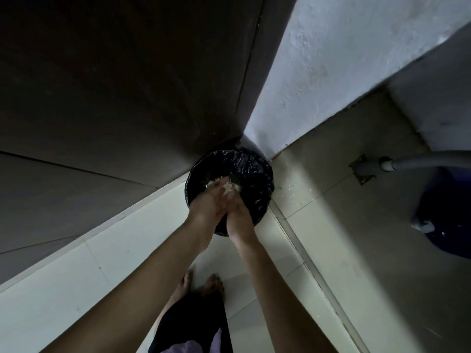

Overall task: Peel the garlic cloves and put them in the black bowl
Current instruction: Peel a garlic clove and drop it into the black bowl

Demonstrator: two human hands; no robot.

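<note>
The bin (pixel 254 166), lined with a black bag, sits tight in the corner where the dark door (pixel 127 85) meets the white wall (pixel 331 59). Open room is only on the near side, over the pale tiled floor (pixel 344 238).

Both hands reach over the bin's near rim. The left hand (pixel 205 203) and right hand (pixel 239 220) are laid against each other, fingers (pixel 219 189) stretched forward and pressed together. Pale garlic skins (pixel 233 186) sit at the fingertips, above the bag's opening; a few scraps (pixel 293 186) lie on the floor just right of the bin.

The light is dim and the fingertips are blurred, so I cannot tell whether a clove lies among the skins. The hands hide the bin's near rim. At the right, a grey hose (pixel 420 160) and a blue tub (pixel 448 212) are cut off by the frame.
</note>
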